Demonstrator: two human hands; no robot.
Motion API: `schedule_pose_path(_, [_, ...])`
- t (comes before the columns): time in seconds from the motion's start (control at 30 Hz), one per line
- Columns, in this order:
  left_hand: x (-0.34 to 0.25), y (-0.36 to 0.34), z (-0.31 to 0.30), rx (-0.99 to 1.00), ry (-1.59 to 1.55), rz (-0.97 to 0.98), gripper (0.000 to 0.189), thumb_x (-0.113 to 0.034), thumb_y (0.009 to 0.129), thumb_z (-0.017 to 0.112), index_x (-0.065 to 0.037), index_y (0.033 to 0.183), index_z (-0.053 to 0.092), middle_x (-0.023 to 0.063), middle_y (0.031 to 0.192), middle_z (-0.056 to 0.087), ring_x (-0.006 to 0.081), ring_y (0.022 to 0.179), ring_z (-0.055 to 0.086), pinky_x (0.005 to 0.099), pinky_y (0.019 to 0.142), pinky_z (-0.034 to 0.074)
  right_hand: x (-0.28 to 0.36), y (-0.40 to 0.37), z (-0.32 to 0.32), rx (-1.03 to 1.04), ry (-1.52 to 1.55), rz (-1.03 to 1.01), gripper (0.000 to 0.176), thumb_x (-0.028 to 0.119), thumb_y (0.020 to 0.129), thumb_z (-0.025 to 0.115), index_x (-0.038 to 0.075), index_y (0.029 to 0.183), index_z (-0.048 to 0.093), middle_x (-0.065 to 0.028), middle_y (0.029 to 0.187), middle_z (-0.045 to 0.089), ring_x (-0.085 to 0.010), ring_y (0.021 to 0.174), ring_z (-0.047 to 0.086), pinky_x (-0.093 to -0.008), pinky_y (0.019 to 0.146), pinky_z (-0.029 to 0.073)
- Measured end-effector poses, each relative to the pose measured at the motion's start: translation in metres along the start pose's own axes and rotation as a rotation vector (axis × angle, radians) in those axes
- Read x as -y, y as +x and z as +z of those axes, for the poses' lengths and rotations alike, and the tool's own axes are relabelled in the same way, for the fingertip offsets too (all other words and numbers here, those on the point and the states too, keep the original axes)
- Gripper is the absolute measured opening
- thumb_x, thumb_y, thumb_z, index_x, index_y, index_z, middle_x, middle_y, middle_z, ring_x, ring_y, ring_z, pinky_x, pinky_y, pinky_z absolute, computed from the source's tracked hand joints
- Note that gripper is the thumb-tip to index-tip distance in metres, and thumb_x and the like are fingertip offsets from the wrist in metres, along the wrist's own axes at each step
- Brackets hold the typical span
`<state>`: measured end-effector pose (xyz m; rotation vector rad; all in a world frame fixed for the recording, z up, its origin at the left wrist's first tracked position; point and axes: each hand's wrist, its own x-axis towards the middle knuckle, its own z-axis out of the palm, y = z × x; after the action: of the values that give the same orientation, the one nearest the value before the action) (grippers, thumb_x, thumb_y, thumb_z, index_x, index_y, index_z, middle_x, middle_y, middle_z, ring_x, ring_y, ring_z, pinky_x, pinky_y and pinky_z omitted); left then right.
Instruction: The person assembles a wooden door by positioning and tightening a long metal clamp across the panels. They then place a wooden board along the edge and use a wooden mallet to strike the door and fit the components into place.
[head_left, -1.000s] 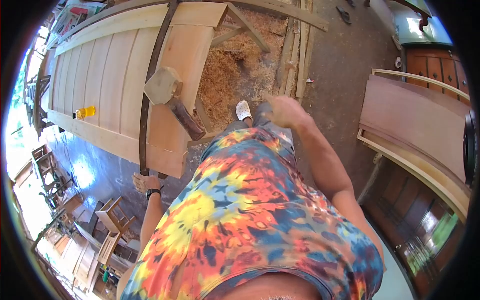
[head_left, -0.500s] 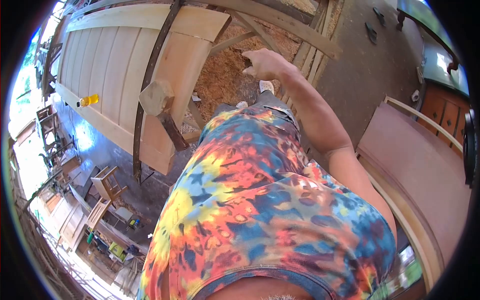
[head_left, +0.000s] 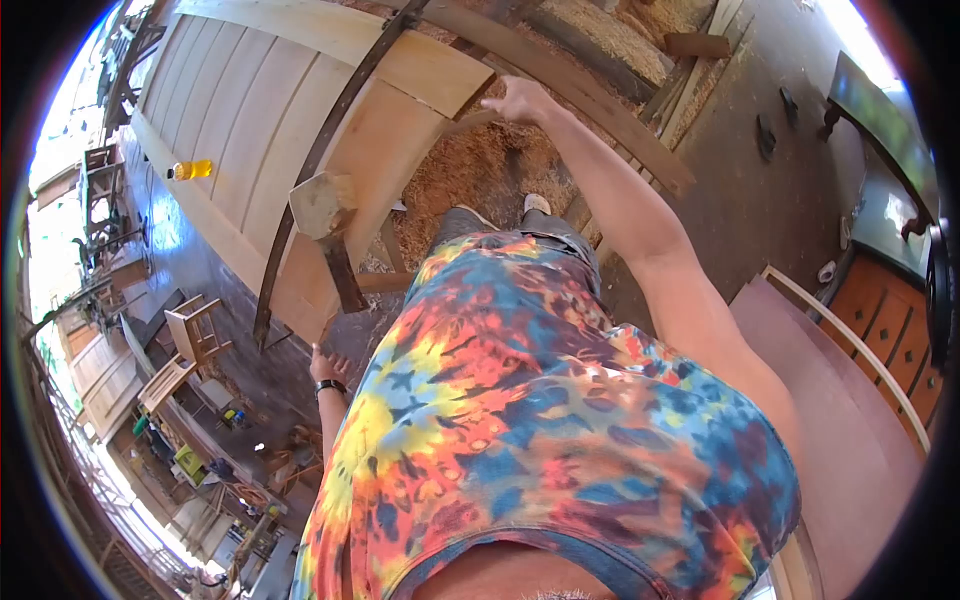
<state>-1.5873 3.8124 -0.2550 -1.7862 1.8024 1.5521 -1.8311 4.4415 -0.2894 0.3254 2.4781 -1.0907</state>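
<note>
A pale wooden door panel [head_left: 255, 85] made of several boards lies in front of me. My right hand [head_left: 522, 101] reaches to its near right corner, thumb and fingers apart, fingertips right at the edge. Low on the left, my left hand [head_left: 329, 368], with a dark band at the wrist, is beside the panel's other near corner, fingers apart and partly in shade. A long dark bar [head_left: 312, 160] crosses the panel. Next to the bar rests a wooden mallet [head_left: 323, 206] with a dark handle pointing towards me.
A bottle of yellow liquid [head_left: 190, 170] lies on the panel. Wood shavings [head_left: 480, 170] cover the floor by my feet. Wooden beams [head_left: 610, 110] run past my right hand. A wooden chair [head_left: 195, 335] stands left, a large brown board [head_left: 800, 390] right.
My right hand has moved up to the panel's corner. My left hand has come into view at the other near corner. The view has shifted slightly.
</note>
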Motion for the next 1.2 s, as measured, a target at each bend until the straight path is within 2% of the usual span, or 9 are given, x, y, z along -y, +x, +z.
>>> schedule_pose_path(0.1, [-0.011,0.006,0.006,-0.188,-0.058,-0.002,0.086,-0.055,0.091,0.056,-0.008,0.152,0.019,0.0237,0.154,0.025,0.0488,0.135,0.034,0.0586,0.105,0.036,0.022,0.02,-0.004,-0.152,-0.062,0.063,0.086,0.056,0.088,0.059,-0.006,0.142,0.037,-0.0276,0.138,0.048,-0.0369,0.129,0.048,-0.0403,0.107,0.04])
schedule_pose_path(0.13, [-0.012,0.016,0.002,-0.21,-0.019,0.053,0.083,-0.057,0.09,0.056,-0.004,0.149,0.029,0.0217,0.152,0.03,0.0454,0.135,0.035,0.0605,0.103,0.036,0.025,0.028,-0.006,-0.156,-0.074,0.052,0.086,0.056,0.088,0.059,-0.006,0.142,0.037,-0.0276,0.138,0.048,-0.0369,0.129,0.048,-0.0403,0.107,0.04])
schedule_pose_path(0.27, [-0.006,0.041,-0.003,-0.191,0.044,0.216,0.076,-0.058,0.089,0.056,-0.001,0.139,0.047,0.0199,0.14,0.047,0.0362,0.131,0.042,0.0559,0.103,0.036,0.033,0.047,-0.017,-0.029,-0.122,0.119,0.088,0.068,0.085,0.052,-0.007,0.131,0.052,-0.0258,0.134,0.053,-0.0363,0.127,0.05,-0.0414,0.105,0.041])
schedule_pose_path(0.4, [-0.012,0.08,-0.017,0.065,-0.051,0.121,0.067,-0.057,0.091,0.056,0.003,0.118,0.061,0.0096,0.1,0.07,0.0229,0.071,0.068,0.0313,0.053,0.051,0.037,0.082,-0.016,-0.022,-0.149,0.194,0.096,0.08,0.08,0.045,-0.007,0.119,0.062,-0.0249,0.133,0.054,-0.0359,0.129,0.049,-0.0405,0.107,0.038])
schedule_pose_path(0.8, [-0.001,0.176,-0.005,-0.051,-0.148,0.218,0.092,-0.07,0.08,0.062,0.005,0.133,0.049,0.016,0.123,0.061,0.0302,0.101,0.065,0.0449,0.08,0.054,0.021,0.122,0.0,-0.053,-0.115,0.216,0.095,0.079,0.081,0.04,-0.002,0.128,0.057,-0.022,0.139,0.051,-0.0334,0.133,0.045,-0.0387,0.109,0.034])
schedule_pose_path(0.9, [-0.007,0.118,0.002,0.102,-0.154,0.279,0.103,-0.079,0.078,0.055,0.014,0.124,0.054,0.0193,0.115,0.065,0.03,0.1,0.065,0.0421,0.079,0.054,0.025,0.114,-0.003,-0.038,-0.081,0.194,0.101,0.081,0.081,0.037,-0.006,0.129,0.055,-0.0248,0.139,0.049,-0.0356,0.134,0.044,-0.0406,0.109,0.032])
schedule_pose_path(1.0, [0.011,0.19,-0.011,-0.12,0.056,0.264,0.106,-0.083,0.077,0.048,0.012,0.123,0.056,0.0208,0.113,0.065,0.0315,0.099,0.066,0.0425,0.077,0.054,0.025,0.113,-0.004,-0.045,-0.104,0.163,0.101,0.081,0.082,0.037,-0.006,0.129,0.054,-0.0258,0.14,0.048,-0.0356,0.134,0.043,-0.0405,0.11,0.032])
schedule_pose_path(1.1, [0.006,0.171,-0.009,-0.002,0.063,0.264,0.111,-0.087,0.076,0.042,0.012,0.122,0.057,0.0228,0.114,0.065,0.0333,0.097,0.067,0.0428,0.075,0.055,0.022,0.112,-0.001,-0.078,-0.06,0.121,0.103,0.083,0.081,0.037,-0.007,0.129,0.054,-0.0271,0.139,0.048,-0.0357,0.135,0.042,-0.0406,0.11,0.031])
schedule_pose_path(1.2, [-0.009,0.13,-0.003,-0.099,0.152,0.228,0.112,-0.087,0.077,0.04,0.014,0.121,0.057,0.0239,0.113,0.065,0.0342,0.096,0.067,0.0431,0.073,0.056,0.01,0.128,0.002,-0.072,-0.145,0.163,0.103,0.083,0.082,0.031,-0.005,0.131,0.053,-0.0292,0.138,0.047,-0.0349,0.137,0.039,-0.0388,0.112,0.03])
